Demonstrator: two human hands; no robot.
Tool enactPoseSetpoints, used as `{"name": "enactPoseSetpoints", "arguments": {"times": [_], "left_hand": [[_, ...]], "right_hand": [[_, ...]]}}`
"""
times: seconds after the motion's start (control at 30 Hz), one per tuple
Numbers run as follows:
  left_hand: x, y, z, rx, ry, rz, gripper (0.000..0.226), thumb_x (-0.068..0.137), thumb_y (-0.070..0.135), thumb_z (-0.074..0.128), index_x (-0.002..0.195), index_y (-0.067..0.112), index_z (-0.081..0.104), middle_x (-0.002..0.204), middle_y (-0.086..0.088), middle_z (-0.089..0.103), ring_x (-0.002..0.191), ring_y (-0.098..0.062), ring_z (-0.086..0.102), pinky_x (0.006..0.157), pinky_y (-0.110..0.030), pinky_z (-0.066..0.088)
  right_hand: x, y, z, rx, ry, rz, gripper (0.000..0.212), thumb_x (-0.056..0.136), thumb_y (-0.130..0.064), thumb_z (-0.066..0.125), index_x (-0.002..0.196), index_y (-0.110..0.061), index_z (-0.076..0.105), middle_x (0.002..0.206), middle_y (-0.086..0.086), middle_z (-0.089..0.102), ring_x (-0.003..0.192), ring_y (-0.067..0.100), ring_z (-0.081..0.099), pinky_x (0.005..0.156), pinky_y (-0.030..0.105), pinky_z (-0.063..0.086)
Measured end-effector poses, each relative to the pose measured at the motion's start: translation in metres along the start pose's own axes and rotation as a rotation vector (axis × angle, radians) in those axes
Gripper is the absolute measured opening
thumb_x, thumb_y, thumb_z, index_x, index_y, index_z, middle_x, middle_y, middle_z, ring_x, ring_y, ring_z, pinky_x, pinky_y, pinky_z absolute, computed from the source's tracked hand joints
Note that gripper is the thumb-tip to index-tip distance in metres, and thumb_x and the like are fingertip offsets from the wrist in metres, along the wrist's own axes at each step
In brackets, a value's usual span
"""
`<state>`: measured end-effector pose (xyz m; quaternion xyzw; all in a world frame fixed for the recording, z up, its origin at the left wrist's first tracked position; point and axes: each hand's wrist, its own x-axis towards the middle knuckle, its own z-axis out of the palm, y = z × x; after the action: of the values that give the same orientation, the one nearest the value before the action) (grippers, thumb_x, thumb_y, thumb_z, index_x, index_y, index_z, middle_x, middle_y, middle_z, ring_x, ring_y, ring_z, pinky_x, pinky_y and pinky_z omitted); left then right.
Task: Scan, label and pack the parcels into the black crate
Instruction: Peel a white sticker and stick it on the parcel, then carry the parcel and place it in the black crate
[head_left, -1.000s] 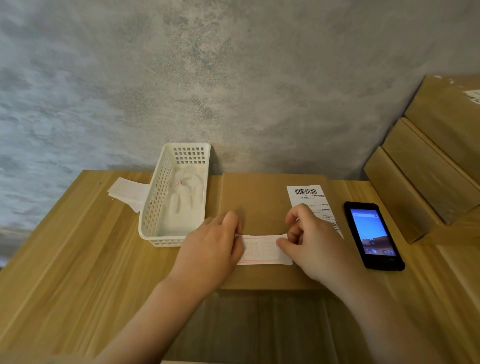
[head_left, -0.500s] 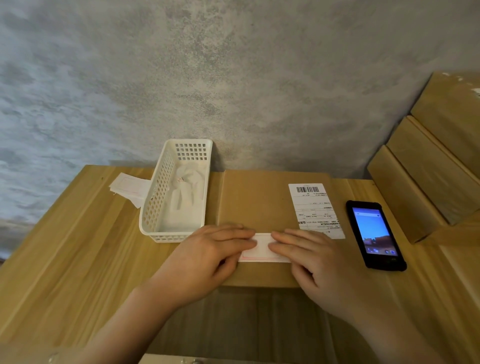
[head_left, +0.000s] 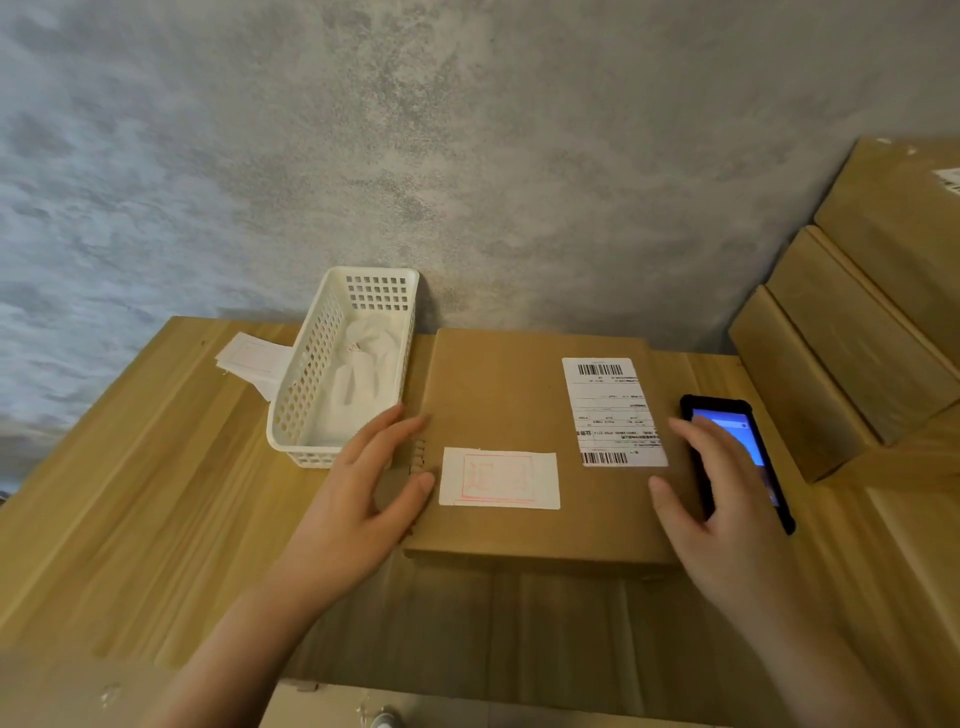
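Wooden table (head_left: 130, 519) with white basket (head_left: 291, 415), paper slips (head_left: 249, 358), flat cardboard parcel (head_left: 509, 405), phone (head_left: 748, 431).

A grey mottled plaster wall (head_left: 467, 156) fills the view from nine through twelve to two o'clock, bluish toward nine where the light falls cooler. Below it, a pale wooden table (head_left: 130, 493) with lengthwise grain spreads from eight to four o'clock, its far edge meeting the wall. Light is soft and dim, with faint shadows.
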<state>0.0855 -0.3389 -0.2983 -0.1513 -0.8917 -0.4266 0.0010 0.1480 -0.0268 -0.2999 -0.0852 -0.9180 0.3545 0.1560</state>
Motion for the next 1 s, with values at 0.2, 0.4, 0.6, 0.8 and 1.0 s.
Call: {"name": "enactPoseSetpoints", "arguments": {"times": [0.2,0.4,0.6,0.8,1.0], "left_hand": [[-0.014,0.017,0.014,0.088,-0.022,-0.039,0.066,0.086,0.068,0.043,0.147,0.044,0.033,0.156,0.024,0.021,0.142,0.009,0.016,0.117,-0.026,0.019],[-0.018,0.029,0.034,0.065,0.012,-0.088,0.064,0.091,0.055,0.051,0.15,0.042,0.027,0.158,0.02,0.009,0.142,0.008,0.005,0.12,-0.029,0.015],[-0.019,0.042,0.035,0.037,0.045,-0.02,0.067,0.089,0.047,0.06,0.149,0.039,0.031,0.157,0.022,0.011,0.133,0.024,0.008,0.114,-0.015,0.02],[-0.026,0.05,0.006,-0.046,0.156,0.124,0.067,0.088,0.042,0.064,0.147,0.037,0.036,0.161,0.013,0.019,0.139,0.018,0.011,0.102,0.002,0.017],[-0.065,0.02,-0.077,-0.043,0.262,0.141,0.062,0.088,0.055,0.055,0.145,0.038,0.041,0.161,0.013,0.016,0.144,0.01,0.012,0.101,0.004,0.016]], "right_hand": [[-0.005,0.007,0.001,0.199,-0.199,0.124,0.059,0.083,-0.056,0.054,0.138,-0.054,0.033,0.123,-0.048,0.033,0.118,-0.012,0.04,0.1,0.034,0.049],[-0.006,0.0,-0.001,0.19,-0.144,0.127,0.066,0.08,-0.054,0.051,0.144,-0.04,0.036,0.132,-0.025,0.04,0.12,-0.001,0.04,0.088,0.018,0.043],[-0.013,-0.012,-0.021,0.213,-0.086,0.14,0.068,0.079,-0.052,0.052,0.145,-0.039,0.036,0.132,-0.017,0.044,0.12,0.004,0.045,0.084,0.018,0.047],[-0.018,-0.052,-0.043,0.171,0.049,0.003,0.057,0.09,-0.035,0.059,0.144,-0.037,0.04,0.123,-0.032,0.047,0.109,-0.016,0.047,0.088,0.017,0.042],[-0.033,-0.137,-0.011,0.143,0.089,-0.143,0.055,0.091,-0.035,0.06,0.143,-0.035,0.042,0.13,-0.019,0.05,0.117,-0.002,0.047,0.092,0.017,0.04]]}}
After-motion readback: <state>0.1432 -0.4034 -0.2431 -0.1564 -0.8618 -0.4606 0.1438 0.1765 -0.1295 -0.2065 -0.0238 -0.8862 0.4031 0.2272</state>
